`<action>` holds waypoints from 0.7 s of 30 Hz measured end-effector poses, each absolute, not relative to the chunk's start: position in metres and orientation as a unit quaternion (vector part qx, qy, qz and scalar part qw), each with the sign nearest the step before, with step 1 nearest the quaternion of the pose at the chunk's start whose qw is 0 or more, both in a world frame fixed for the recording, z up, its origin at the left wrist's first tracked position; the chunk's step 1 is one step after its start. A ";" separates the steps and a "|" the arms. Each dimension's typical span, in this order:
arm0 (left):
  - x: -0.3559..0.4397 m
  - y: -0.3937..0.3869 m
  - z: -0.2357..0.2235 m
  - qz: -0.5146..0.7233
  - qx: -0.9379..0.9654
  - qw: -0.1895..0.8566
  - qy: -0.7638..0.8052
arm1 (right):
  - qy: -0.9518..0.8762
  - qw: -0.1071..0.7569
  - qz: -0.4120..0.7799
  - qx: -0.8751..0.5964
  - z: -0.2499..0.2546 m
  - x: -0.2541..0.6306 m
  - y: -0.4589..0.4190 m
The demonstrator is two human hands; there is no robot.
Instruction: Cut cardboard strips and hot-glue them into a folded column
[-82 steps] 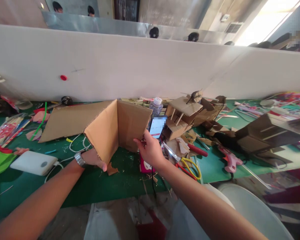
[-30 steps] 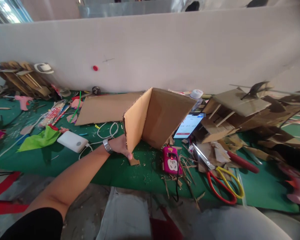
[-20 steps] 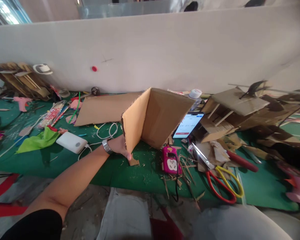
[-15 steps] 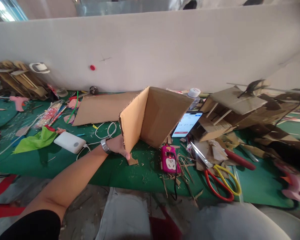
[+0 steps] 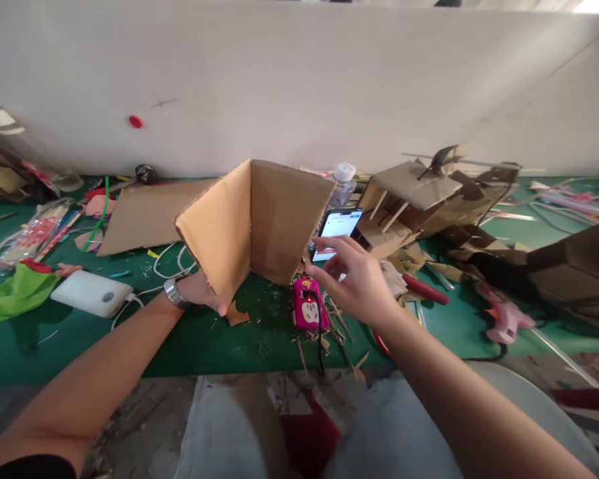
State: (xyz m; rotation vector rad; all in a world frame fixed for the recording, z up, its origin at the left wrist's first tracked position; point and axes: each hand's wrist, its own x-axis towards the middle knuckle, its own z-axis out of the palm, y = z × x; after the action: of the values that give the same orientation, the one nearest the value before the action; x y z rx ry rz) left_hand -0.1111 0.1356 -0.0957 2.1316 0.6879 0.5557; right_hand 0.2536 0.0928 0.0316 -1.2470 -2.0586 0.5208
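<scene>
Two cardboard panels point(image 5: 289, 223) stand upright, joined in a V that faces me. My left hand point(image 5: 199, 291) grips the left panel low at its near edge; the thumb shows, while its other fingers are hidden behind the board. My right hand point(image 5: 354, 276) hovers to the right of the right panel, fingers apart and curved, with nothing in it. Its fingertips come near that panel's edge; whether they touch it I cannot tell. Below the hand lies a magenta power socket point(image 5: 309, 306) with a black cord. A lit phone point(image 5: 337, 226) leans behind the fingers.
A flat cardboard sheet point(image 5: 154, 216) lies behind at the left. A white power bank point(image 5: 90, 293) with a cable sits before it. A clear bottle point(image 5: 343, 186), a cardboard model point(image 5: 412, 186) and a pink glue gun point(image 5: 504, 316) are at the right. Scraps litter the green tabletop point(image 5: 264, 349).
My right hand has come into view from the right, reaching over the scissors toward the right panel. The view has turned rightward. My left hand keeps its hold on the cardboard.
</scene>
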 end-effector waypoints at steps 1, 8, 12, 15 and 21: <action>-0.113 0.136 -0.097 0.213 0.846 0.404 0.274 | -0.793 0.325 0.208 -0.472 0.023 0.250 0.098; -0.122 0.136 -0.102 0.178 0.854 0.399 0.283 | -0.818 0.272 0.163 -0.480 -0.012 0.233 0.108; -0.122 0.136 -0.103 0.178 0.855 0.392 0.290 | -0.827 0.254 0.148 -0.479 -0.015 0.227 0.109; -0.122 0.136 -0.103 0.167 0.857 0.390 0.294 | -0.827 0.249 0.144 -0.483 -0.014 0.225 0.109; -0.121 0.136 -0.105 0.154 0.867 0.360 0.309 | -0.827 0.238 0.128 -0.492 -0.014 0.225 0.106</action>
State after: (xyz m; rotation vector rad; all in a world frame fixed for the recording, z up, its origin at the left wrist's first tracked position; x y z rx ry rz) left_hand -0.1207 0.1357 -0.1048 2.2342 0.7972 0.3979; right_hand 0.2253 0.1063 -0.0139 -1.3488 -2.2662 0.3500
